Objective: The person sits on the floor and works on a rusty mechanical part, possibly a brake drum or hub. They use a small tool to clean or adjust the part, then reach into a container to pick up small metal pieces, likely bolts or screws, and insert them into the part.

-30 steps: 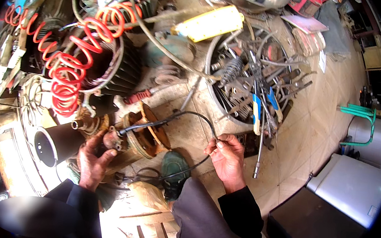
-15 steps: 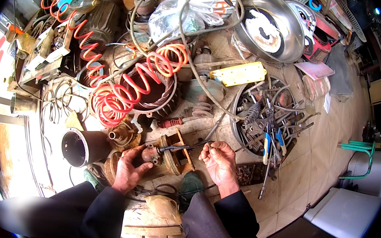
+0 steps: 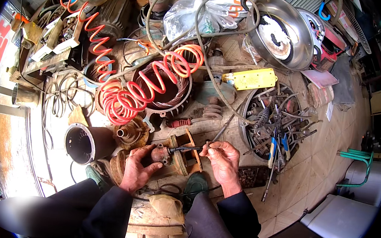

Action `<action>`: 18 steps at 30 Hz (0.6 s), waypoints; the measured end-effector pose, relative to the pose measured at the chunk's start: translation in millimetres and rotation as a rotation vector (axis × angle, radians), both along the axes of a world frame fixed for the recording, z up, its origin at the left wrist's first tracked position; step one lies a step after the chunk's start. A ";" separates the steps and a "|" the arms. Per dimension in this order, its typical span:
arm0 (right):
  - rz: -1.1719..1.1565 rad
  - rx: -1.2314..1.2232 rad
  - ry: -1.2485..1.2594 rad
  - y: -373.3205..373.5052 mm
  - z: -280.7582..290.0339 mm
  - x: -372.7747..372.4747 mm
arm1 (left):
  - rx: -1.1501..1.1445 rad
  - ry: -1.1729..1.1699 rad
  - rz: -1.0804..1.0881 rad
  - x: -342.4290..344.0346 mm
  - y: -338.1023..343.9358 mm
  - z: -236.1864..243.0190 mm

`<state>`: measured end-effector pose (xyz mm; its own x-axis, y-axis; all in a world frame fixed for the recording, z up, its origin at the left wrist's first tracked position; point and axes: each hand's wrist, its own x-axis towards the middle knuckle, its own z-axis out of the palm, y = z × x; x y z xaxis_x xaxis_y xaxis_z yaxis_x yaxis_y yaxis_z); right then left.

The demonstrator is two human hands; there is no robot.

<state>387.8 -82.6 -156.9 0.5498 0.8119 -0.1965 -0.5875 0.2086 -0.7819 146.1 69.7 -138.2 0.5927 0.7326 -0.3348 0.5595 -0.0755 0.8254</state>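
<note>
Plainly, both hands are busy: the left hand (image 3: 140, 169) has thumb and fingers spread around the near-left side of a rusty fitting (image 3: 162, 155), while the right hand (image 3: 224, 162) is narrowed to a fingertip pinch that appears to hold the black cable (image 3: 188, 149). Exactly what sits between those fingertips is too small to tell. The cable leaves the fitting's right side; the fitting itself lies low over the tiled floor (image 3: 302, 169), against a rusty bracket (image 3: 195, 160) and well in from the floor's right edge.

The fitting looks like cast metal, so it is probably heavy for its size, stiff and gritty rather than slippery; its rounded body seems the best hold. The cable looks light and springy, likely to bend back, and is best pinched close to its end.

Further out, a dark cylinder (image 3: 102, 143) lies toward the floor's left edge, a basin of tools (image 3: 243, 118) stands beyond the right hand, and a red coiled hose (image 3: 119, 105) sprawls toward the far left corner.
</note>
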 end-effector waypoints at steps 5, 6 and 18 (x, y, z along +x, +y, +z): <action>-0.019 -0.049 -0.063 -0.2 -2.4 -0.7 | 0.011 -0.001 -0.020 0.4 1.1 -1.6; -0.028 -0.074 -0.069 1.0 -0.2 -1.4 | 0.015 0.000 -0.019 0.3 1.1 -1.3; -0.116 -0.274 -0.535 6.6 4.9 -11.4 | 0.011 0.017 -0.010 2.6 0.3 3.8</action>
<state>376.4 -75.9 -152.0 0.7116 0.6999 -0.0620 -0.0840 -0.0029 -0.9965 148.7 70.0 -134.3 0.5947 0.7301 -0.3366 0.5724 -0.0906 0.8149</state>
